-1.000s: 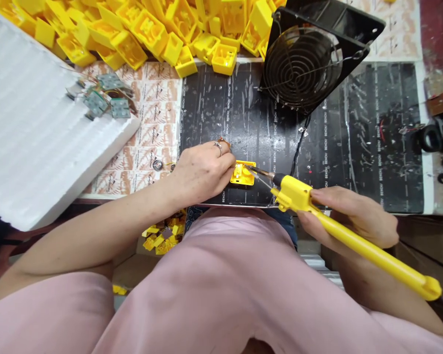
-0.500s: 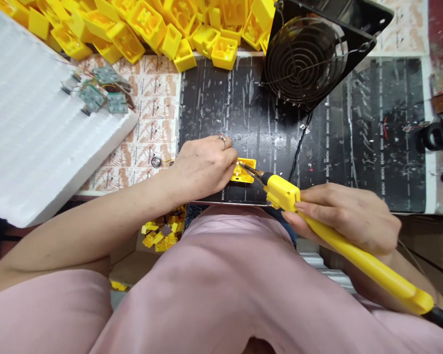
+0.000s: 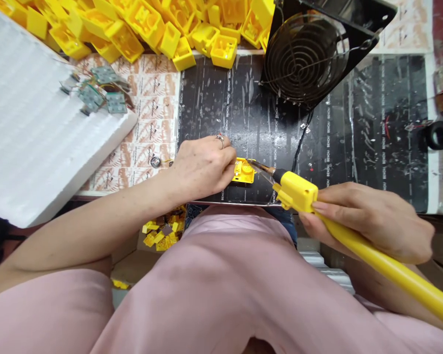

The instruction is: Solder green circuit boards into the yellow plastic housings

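Note:
My left hand (image 3: 203, 164) is closed on a small yellow plastic housing (image 3: 244, 171) and holds it down on the black mat (image 3: 354, 128). A ring shows on one of its fingers. My right hand (image 3: 369, 221) grips a yellow soldering iron (image 3: 354, 236). The iron's metal tip (image 3: 260, 167) sits at the right edge of the housing, just touching or just off it. The iron's long handle runs out of view at the lower right.
A heap of yellow housings (image 3: 151, 24) lies along the back. A black wire-guarded fan (image 3: 306, 54) stands at the back right. Left is a white foam sheet (image 3: 33, 147) with small circuit boards (image 3: 96, 93). Yellow scraps (image 3: 162, 233) lie below the table edge.
The iron's tip was inside the housing half a second ago; it has drawn back right to the housing's edge. My right hand shifted right and slightly down. The left hand stayed put.

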`<state>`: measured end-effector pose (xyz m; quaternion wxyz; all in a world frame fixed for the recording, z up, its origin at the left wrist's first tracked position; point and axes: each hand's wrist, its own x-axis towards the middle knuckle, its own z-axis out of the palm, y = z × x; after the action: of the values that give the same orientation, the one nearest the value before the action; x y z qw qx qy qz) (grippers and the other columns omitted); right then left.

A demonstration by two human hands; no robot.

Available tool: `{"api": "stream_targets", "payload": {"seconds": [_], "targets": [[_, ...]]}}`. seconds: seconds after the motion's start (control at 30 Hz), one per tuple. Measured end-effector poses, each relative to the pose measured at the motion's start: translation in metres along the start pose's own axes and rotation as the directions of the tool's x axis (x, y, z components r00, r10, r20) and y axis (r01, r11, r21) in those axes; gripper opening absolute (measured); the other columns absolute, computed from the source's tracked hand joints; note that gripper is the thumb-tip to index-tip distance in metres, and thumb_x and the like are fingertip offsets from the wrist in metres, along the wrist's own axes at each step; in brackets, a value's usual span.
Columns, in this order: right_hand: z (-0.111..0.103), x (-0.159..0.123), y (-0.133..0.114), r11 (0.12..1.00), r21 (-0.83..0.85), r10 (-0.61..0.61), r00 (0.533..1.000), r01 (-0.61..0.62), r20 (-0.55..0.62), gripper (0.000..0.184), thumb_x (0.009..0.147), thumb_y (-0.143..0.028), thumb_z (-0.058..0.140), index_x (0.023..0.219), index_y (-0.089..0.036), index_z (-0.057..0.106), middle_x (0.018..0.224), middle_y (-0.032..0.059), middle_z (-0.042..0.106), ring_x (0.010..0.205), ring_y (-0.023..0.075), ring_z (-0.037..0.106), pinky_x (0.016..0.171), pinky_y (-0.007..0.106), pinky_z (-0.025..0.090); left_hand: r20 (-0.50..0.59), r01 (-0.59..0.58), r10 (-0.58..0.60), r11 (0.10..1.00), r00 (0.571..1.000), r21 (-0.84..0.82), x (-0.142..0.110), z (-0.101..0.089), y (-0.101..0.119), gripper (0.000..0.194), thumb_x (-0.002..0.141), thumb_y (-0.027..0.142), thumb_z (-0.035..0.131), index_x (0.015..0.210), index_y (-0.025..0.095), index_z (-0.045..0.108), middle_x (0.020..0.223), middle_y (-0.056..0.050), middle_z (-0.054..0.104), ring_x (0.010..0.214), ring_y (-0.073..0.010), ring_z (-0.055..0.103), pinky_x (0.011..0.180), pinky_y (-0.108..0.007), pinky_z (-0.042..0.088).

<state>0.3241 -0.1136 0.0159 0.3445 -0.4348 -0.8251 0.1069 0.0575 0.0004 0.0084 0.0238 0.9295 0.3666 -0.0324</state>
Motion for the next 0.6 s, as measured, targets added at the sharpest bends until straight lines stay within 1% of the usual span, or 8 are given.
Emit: {"api": "stream_targets", "payload": {"seconds": [0.07,0.13,0.23,0.33,0.4,0.47,0.53,0.6], "targets": [[0.001,0.000,0.000,1.000,0.007,-0.015,1.000,0.015,-0.012,0.022,0.105,-0.029,0.067,0.084,-0.022,0.067,0.076,0.0014,0.073,0.065,0.0118,0.073,0.063,0.020,0.063,0.020,0.015,-0.015,1.000,1.000,0.010,0.001,0.000,0.000,0.026,0.098,0.025,0.051,0.088,0.017,0.074,0.099,-0.008,0.079,0.092,-0.0248,0.076,0.060,-0.034,0.039],[0.004,0.001,0.002,0.999,0.012,-0.043,0.999,0.043,-0.032,0.019,0.102,-0.026,0.071,0.085,-0.021,0.066,0.076,0.0003,0.073,0.064,0.0104,0.072,0.062,0.018,0.062,0.030,0.027,-0.028,0.999,0.999,0.028,0.001,0.000,0.001,0.026,0.098,0.025,0.051,0.088,0.018,0.074,0.101,-0.008,0.080,0.094,-0.0252,0.077,0.059,-0.033,0.038],[0.008,0.000,0.004,0.997,0.039,-0.062,0.990,0.067,-0.125,0.015,0.093,-0.020,0.081,0.095,-0.021,0.067,0.080,-0.0015,0.075,0.067,0.0104,0.073,0.062,0.018,0.062,0.031,0.029,-0.031,0.998,0.999,0.050,0.002,0.000,0.002,0.026,0.098,0.025,0.051,0.088,0.018,0.074,0.098,-0.007,0.079,0.093,-0.0251,0.076,0.058,-0.033,0.037],[0.009,-0.004,0.006,0.996,0.061,-0.062,0.987,0.071,-0.150,0.033,0.089,-0.015,0.085,0.117,-0.020,0.068,0.085,-0.0018,0.078,0.073,0.0121,0.076,0.067,0.019,0.065,0.004,0.019,-0.020,0.999,1.000,0.045,0.001,0.000,0.001,0.026,0.097,0.024,0.050,0.087,0.019,0.073,0.094,-0.006,0.079,0.092,-0.0245,0.076,0.057,-0.033,0.036],[0.008,-0.006,0.007,0.998,0.011,-0.057,0.989,0.059,-0.138,0.047,0.088,-0.014,0.085,0.131,-0.017,0.066,0.093,0.0014,0.081,0.076,0.0130,0.077,0.071,0.020,0.066,-0.041,0.010,-0.009,0.999,0.999,0.033,-0.001,0.001,0.000,0.025,0.097,0.025,0.051,0.086,0.019,0.073,0.092,-0.006,0.078,0.089,-0.0242,0.076,0.057,-0.033,0.036],[0.008,-0.007,0.006,0.998,-0.024,-0.061,0.989,0.059,-0.136,0.053,0.087,-0.013,0.087,0.136,-0.014,0.065,0.100,0.0043,0.083,0.078,0.0125,0.077,0.074,0.019,0.066,-0.093,-0.006,0.008,1.000,0.996,0.015,-0.003,0.002,-0.001,0.025,0.096,0.025,0.050,0.088,0.019,0.073,0.089,-0.006,0.077,0.084,-0.0236,0.075,0.059,-0.033,0.038],[0.009,-0.007,0.006,0.997,0.025,-0.074,0.985,0.078,-0.154,0.046,0.088,-0.013,0.086,0.130,-0.013,0.067,0.096,0.0044,0.082,0.077,0.0115,0.077,0.075,0.018,0.065,-0.124,-0.020,0.020,1.000,0.992,0.000,-0.004,0.003,-0.002,0.026,0.097,0.024,0.050,0.088,0.018,0.073,0.088,-0.006,0.076,0.081,-0.0230,0.074,0.060,-0.033,0.040],[0.011,-0.006,0.005,0.995,0.089,-0.039,0.988,0.053,-0.149,0.026,0.092,-0.017,0.083,0.113,-0.018,0.069,0.086,0.0006,0.079,0.075,0.0107,0.077,0.074,0.018,0.065,-0.122,-0.021,0.021,1.000,0.992,-0.002,-0.004,0.004,-0.003,0.025,0.097,0.024,0.050,0.087,0.019,0.073,0.087,-0.005,0.076,0.080,-0.0227,0.074,0.060,-0.032,0.039]]}}
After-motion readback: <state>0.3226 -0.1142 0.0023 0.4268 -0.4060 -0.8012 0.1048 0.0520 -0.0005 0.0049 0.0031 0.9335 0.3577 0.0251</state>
